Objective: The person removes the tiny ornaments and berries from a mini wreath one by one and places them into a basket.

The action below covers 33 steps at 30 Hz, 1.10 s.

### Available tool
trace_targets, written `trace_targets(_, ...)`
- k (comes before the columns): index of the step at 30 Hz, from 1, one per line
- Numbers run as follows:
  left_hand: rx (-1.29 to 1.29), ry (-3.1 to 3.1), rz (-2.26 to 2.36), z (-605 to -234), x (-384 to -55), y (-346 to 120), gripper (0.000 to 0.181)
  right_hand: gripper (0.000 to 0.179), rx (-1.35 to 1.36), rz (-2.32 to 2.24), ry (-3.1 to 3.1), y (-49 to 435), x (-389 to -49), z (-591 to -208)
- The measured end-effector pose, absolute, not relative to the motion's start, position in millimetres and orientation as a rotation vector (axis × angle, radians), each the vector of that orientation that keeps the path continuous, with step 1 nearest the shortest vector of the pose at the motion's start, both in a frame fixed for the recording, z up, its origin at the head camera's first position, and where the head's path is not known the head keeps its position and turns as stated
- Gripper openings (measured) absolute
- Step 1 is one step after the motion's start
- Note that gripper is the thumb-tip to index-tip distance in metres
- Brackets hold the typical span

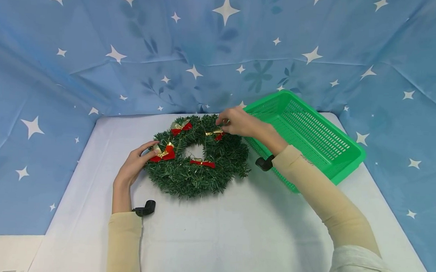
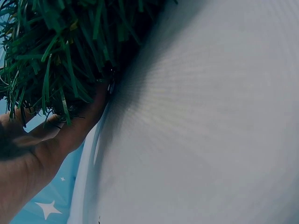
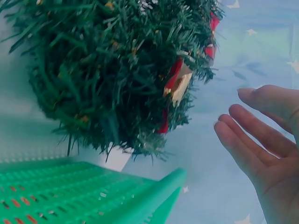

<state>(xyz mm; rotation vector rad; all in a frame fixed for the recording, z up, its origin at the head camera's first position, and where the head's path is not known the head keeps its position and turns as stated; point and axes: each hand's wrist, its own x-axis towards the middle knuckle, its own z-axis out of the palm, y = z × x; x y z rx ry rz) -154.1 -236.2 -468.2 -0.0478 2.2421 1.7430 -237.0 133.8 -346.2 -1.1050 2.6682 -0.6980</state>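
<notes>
A green tinsel wreath (image 1: pixel 198 179) lies on the white-covered table, with several red and gold bows round its ring. My left hand (image 1: pixel 132 164) grips the wreath's left edge beside the left bow (image 1: pixel 165 154). The left wrist view shows that hand (image 2: pixel 56 144) with its fingertips partly hidden by the green strands. Above the upper right bow (image 1: pixel 218 134) hovers my right hand (image 1: pixel 237 120). In the right wrist view this hand (image 3: pixel 266 135) holds nothing; its fingers are slightly bent and apart from the wreath (image 3: pixel 103 70).
A green perforated plastic basket (image 1: pixel 349 145) stands at the right, close to the wreath's right side and under my right forearm. Blue star-patterned cloth (image 1: pixel 207 42) hangs behind the table (image 1: pixel 217 233) and at both sides.
</notes>
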Motion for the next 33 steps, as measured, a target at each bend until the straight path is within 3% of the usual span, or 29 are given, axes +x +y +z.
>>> trace_targets(17, -0.065, 2.199, 1.768, -467, -154, -237, 0.064, 0.024, -1.164, -0.674, 2.619, 112, -235, -355)
trace_targets(33, -0.074, 2.165, 1.782, -439, -144, -229, 0.061, 0.024, -1.237, -0.619, 2.571, 88, -232, -361)
